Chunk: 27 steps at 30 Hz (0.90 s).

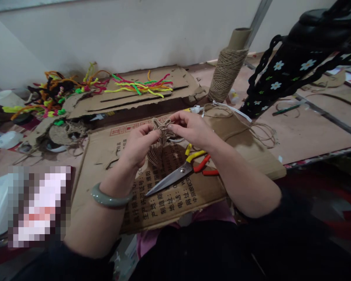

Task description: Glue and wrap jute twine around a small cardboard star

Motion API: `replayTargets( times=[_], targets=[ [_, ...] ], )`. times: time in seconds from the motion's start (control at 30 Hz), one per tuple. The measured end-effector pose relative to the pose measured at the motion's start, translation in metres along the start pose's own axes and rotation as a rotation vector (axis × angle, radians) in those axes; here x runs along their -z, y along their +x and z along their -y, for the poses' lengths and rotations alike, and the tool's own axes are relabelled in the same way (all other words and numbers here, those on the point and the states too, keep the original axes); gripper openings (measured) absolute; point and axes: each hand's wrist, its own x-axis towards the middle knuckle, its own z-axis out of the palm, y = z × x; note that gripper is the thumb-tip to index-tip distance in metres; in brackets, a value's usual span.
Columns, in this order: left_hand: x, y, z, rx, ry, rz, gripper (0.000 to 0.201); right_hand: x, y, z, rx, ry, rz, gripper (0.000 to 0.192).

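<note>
Between my two hands is a small piece of knotted jute twine (163,125), looped at its top, held above a cardboard sheet (105,144). My left hand (139,144) pinches its left side with thumb and fingers. On the right side, my right hand (190,127) grips it the same way. A coiled bundle of twine (155,155) shows just below the fingers; whether it joins the held piece I cannot tell. Scissors (177,175) with yellow and red handles lie on the cardboard below my right hand, blades pointing to the lower left.
A cone of jute twine (226,74) and a black flowered bottle (283,74) stand at the back right. Bright pipe cleaners (143,86) lie on a cardboard piece behind. Twine scraps (67,132) sit at left. Loose twine (263,134) trails at right.
</note>
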Motion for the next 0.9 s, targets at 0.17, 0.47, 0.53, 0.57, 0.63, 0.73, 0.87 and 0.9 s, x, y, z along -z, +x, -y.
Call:
replayTargets(
  times=[0.17,0.47,0.53,0.57,0.63,0.73,0.87,0.9],
  targets=[
    [0.0,-0.001,0.001,0.036,0.006,0.047,0.014,-0.002,0.003,0.003,-0.048,0.191,0.017,0.019],
    [-0.004,-0.004,-0.006,0.01,-0.033,0.081,0.006,-0.002,0.0,0.001,0.062,0.109,0.025,0.02],
    [-0.004,-0.005,-0.007,0.003,-0.049,0.067,0.004,-0.002,-0.001,0.001,0.085,0.07,0.023,0.022],
    [-0.004,-0.005,-0.007,0.008,-0.052,0.054,0.005,-0.001,-0.001,0.002,0.088,0.06,0.017,0.022],
    [-0.004,-0.005,-0.007,0.036,-0.06,0.032,0.01,0.0,-0.001,0.004,0.075,0.064,0.001,0.022],
    [-0.003,-0.004,-0.007,0.081,-0.092,0.027,0.017,0.001,0.0,0.006,0.036,0.122,-0.015,0.019],
    [-0.002,-0.004,-0.009,0.109,-0.126,0.032,0.02,0.001,0.001,0.005,0.032,0.148,-0.031,0.019],
    [-0.002,-0.004,-0.009,0.114,-0.127,0.034,0.02,0.0,0.001,0.004,0.036,0.138,-0.034,0.019]
  ],
)
